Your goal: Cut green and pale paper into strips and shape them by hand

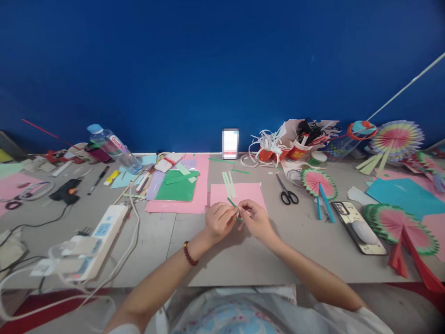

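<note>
- As I viewed the work from the head camera, one green paper strip (232, 202): located between the two hands, at their meeting fingertips, above the near part of a pink sheet (250, 192).
- Long axis, visible end: slanted, running from the far left down toward the fingertips; the rest was mostly covered by fingers, so I could not tell its full course.
- Left hand (219, 221): pinched on the strip from its left side, fingers curled inward.
- Right hand (256, 221): pinched on the same small work from the right; I judged neither hand clearly nearer, as both touched it.
- Appearance of strip: narrow, dark green, thin, its free end raised and pointing away from me; a small green bit showed below the fingers, though I could not tell whether it joined.
- Pale green strips (228, 184): side by side, just beyond the hands, partly on the pink sheet.
- Black-handled scissors (288, 192): lying to the right of the pink sheet on the grey surface (215, 273), apart from the right hand.
- Green sheet (179, 191): to the left, resting over other pink paper (201, 176).
</note>
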`<state>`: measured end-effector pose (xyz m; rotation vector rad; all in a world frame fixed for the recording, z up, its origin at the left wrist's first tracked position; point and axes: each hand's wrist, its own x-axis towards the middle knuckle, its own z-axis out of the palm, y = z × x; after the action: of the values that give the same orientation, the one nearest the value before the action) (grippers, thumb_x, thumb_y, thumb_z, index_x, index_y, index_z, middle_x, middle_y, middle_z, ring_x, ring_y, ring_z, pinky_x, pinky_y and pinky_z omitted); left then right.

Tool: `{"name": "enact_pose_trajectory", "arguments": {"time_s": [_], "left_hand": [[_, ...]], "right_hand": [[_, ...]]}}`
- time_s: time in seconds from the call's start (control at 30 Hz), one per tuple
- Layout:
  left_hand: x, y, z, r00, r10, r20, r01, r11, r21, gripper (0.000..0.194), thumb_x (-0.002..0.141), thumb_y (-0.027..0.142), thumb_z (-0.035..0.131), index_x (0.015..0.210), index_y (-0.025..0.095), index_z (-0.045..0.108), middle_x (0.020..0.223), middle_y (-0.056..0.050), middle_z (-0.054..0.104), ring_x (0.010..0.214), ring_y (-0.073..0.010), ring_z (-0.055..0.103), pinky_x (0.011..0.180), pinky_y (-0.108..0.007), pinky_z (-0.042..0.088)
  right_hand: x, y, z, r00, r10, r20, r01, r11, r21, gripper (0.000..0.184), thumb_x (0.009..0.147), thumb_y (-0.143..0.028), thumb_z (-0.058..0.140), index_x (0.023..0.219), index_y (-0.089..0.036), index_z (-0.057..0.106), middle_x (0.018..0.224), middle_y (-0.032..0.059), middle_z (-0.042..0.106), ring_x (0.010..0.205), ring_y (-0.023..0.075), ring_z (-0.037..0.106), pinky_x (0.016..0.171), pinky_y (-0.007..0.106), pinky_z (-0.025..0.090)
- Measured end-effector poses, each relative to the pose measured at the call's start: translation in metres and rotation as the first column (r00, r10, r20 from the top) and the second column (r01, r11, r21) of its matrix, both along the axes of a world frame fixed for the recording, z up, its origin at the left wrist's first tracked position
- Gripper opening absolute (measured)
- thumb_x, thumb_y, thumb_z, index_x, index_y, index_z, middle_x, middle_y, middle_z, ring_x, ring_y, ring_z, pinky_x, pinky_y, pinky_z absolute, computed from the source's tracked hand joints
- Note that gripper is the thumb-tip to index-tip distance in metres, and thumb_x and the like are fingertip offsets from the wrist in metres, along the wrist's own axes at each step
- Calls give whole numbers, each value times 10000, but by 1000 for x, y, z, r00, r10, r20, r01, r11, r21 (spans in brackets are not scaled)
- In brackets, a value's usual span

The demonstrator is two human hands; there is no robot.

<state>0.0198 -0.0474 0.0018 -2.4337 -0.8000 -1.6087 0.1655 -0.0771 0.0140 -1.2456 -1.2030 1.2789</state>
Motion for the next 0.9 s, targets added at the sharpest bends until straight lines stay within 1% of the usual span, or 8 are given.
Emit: {"name": "enact_pose_trajectory", "arguments": {"time_s": [0.17,0.3,0.37,0.43,0.5,0.53,0.73,0.9], "left_hand": [[13,-29,1,953,-300,-26,301,944,135,81,853,205,574,918,168,608,718,-34,668,675,-152,607,625,-291,487],[23,-40,7,914,-362,183,404,850,-339,50,825,145,578,843,182,607,752,-32,666,722,-143,599,683,-284,476],[22,-32,9,903,-203,379,411,668,-621,63,829,188,583,777,176,617,805,-51,669,775,-151,602,722,-288,468],[19,-19,7,834,4,552,514,357,-780,142,805,283,627,726,164,623,760,-47,655,718,-144,590,669,-267,451],[16,-5,1,726,173,666,673,20,-739,258,750,390,686,678,150,621,666,-28,633,623,-127,566,615,-249,432],[15,0,-2,673,234,702,730,-53,-681,305,712,420,719,638,146,607,620,-13,614,582,-111,544,596,-239,420],[10,10,-8,616,338,711,771,-72,-633,334,632,426,789,607,144,611,576,17,594,543,-77,523,578,-203,420],[9,9,-5,656,345,672,723,-31,-690,342,606,444,795,607,149,622,568,17,588,552,-87,541,572,-203,444]], "right_hand": [[16,19,-2,981,-172,-89,167,984,-59,340,706,-504,660,749,-199,517,589,-42,497,475,102,502,387,223,476],[26,27,2,962,-193,-195,186,981,-55,334,743,-507,645,790,-205,509,610,-52,516,459,78,479,350,178,420],[25,26,3,964,-135,-228,116,989,-95,319,783,-505,618,830,-208,511,635,-49,537,423,59,462,326,150,353],[24,24,4,963,-101,-251,71,989,-127,316,785,-492,629,885,-215,514,722,-31,582,434,51,471,329,142,336],[23,22,6,962,-85,-261,53,991,-125,339,755,-460,672,947,-233,508,900,-2,619,494,55,500,348,150,371],[23,21,7,962,-75,-262,47,993,-113,357,741,-440,691,973,-244,501,998,9,613,524,57,512,364,160,398],[27,20,11,979,34,-202,-51,996,-78,477,734,-352,705,1121,-313,430,1162,8,545,481,36,501,398,198,416],[24,21,1,970,82,-230,-73,996,47,551,704,-267,728,1151,-309,409,1090,20,554,804,127,596,684,270,512]]}}
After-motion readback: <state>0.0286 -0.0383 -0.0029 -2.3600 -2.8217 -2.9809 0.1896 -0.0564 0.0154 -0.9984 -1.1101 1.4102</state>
